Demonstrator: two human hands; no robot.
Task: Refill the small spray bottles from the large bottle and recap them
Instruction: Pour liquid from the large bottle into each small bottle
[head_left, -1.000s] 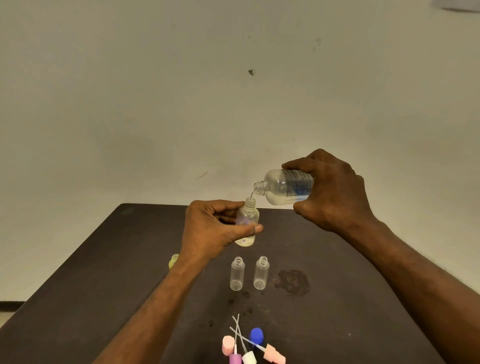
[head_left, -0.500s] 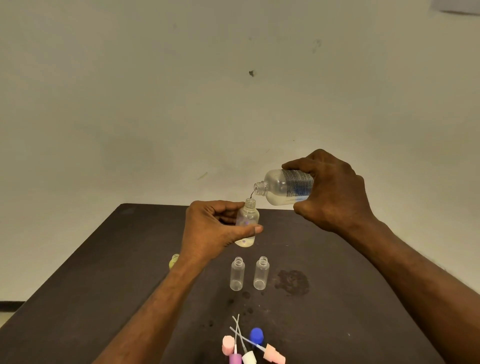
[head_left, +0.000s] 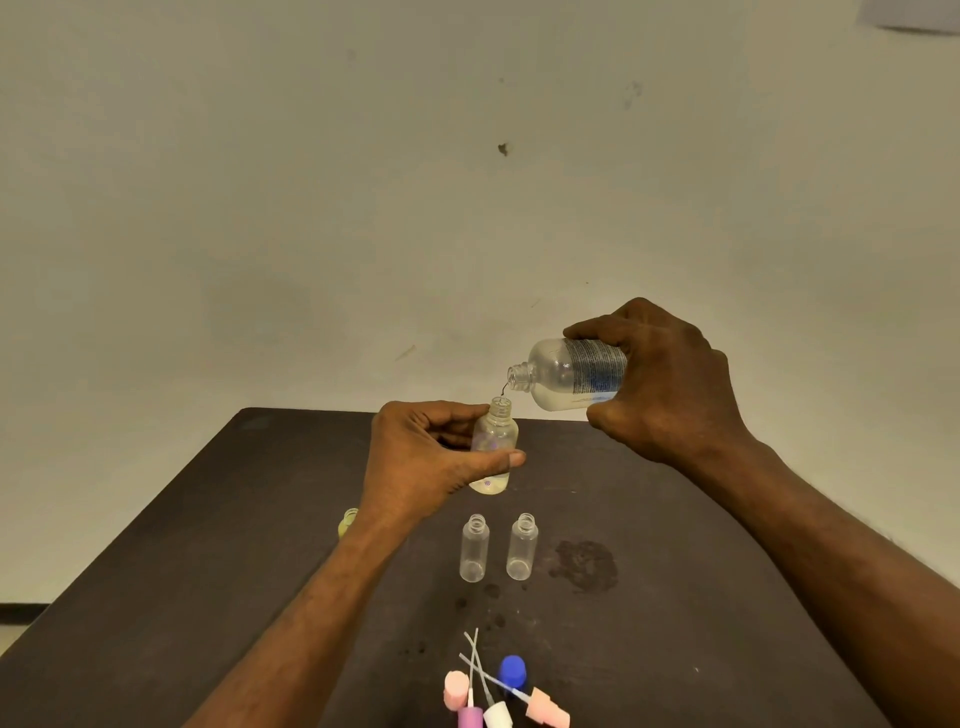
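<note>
Gripped in the right hand (head_left: 670, 384), the large bottle (head_left: 571, 374) was tilted just above a small spray bottle (head_left: 496, 441) held upright by the left hand (head_left: 421, 462).

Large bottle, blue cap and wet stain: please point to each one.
large bottle (head_left: 561, 374), head view, on its clear shoulder.
blue cap (head_left: 512, 669), head view, on its side.
wet stain (head_left: 584, 565), head view, on its middle.
</note>
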